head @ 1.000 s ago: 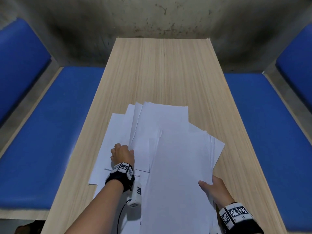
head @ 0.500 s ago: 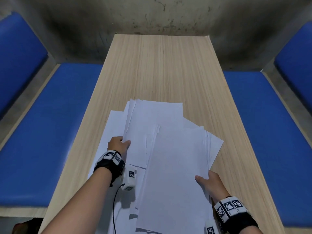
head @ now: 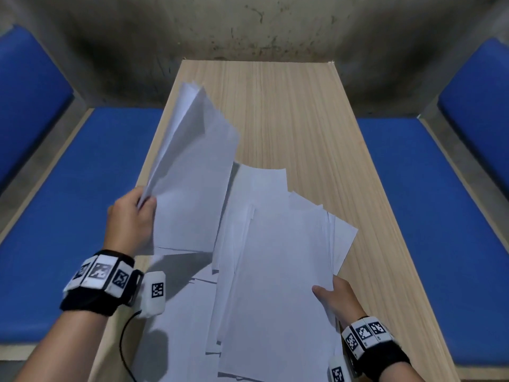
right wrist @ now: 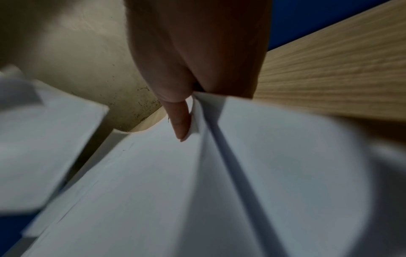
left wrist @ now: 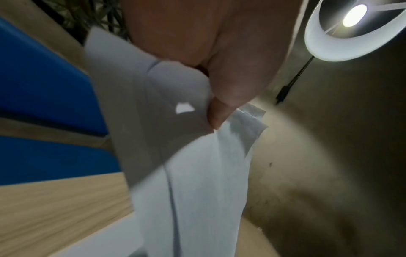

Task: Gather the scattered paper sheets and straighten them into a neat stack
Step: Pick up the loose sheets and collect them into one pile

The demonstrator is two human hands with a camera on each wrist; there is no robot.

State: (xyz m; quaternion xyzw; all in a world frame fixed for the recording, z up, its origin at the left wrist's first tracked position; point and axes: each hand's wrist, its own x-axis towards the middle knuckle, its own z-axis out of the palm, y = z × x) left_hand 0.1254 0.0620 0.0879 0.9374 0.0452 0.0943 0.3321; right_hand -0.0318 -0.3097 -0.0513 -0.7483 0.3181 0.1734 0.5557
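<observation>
Several white paper sheets lie fanned out on the near half of a light wooden table. My left hand pinches the left edge of a lifted bunch of sheets, which stands tilted above the table; the left wrist view shows the thumb clamped on this bunch. My right hand grips the right edge of the main pile, thumb on top. In the right wrist view the thumb presses on that pile, with more sheets below it.
Blue cushioned benches run along both long sides of the table. A stained concrete wall closes the far end. The table's far half shows bare wood. A lit lamp hangs overhead in the left wrist view.
My left hand has gripped a bunch of sheets at the left and raised it off the table, tilting it up. The right hand keeps its hold on the pile's right edge.
</observation>
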